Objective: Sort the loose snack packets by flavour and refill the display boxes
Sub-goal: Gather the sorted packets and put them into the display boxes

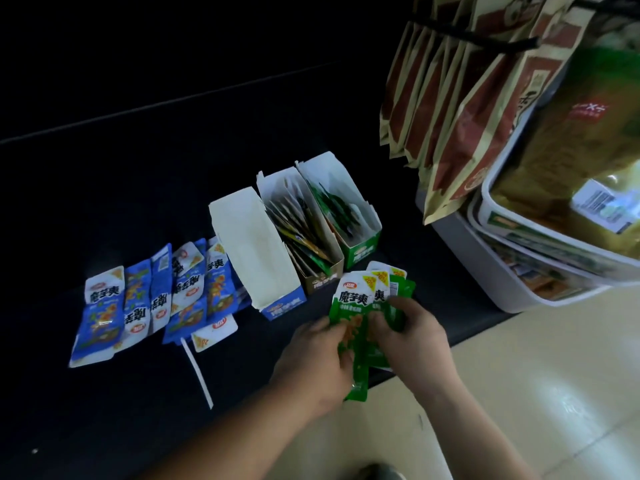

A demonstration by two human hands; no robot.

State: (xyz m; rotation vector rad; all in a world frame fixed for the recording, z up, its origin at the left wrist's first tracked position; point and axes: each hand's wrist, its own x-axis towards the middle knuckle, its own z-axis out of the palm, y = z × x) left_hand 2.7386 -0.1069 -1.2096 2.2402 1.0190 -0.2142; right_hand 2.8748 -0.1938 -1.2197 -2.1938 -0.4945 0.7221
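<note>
Head view, itemised.

- Green packets point(353, 301): a fanned stack is held between both hands, just in front of the display boxes, over the near edge of the dark counter point(104, 188).
- Left hand point(317, 362): its fingers are curled round the stack's lower left edge.
- Right hand point(414, 336): the stack's right side is pinched by thumb and fingers.
- Blue box point(285, 305): leftmost of three standing side by side; only its white inner wall is seen.
- Brown box point(323, 284): middle; yellow and orange packets are stood on edge inside.
- Green box point(363, 252): rightmost; green packets are stood inside.
- Blue packets point(156, 299): laid in an overlapping row on the counter, left of the blue box, well apart from the hands.
</note>
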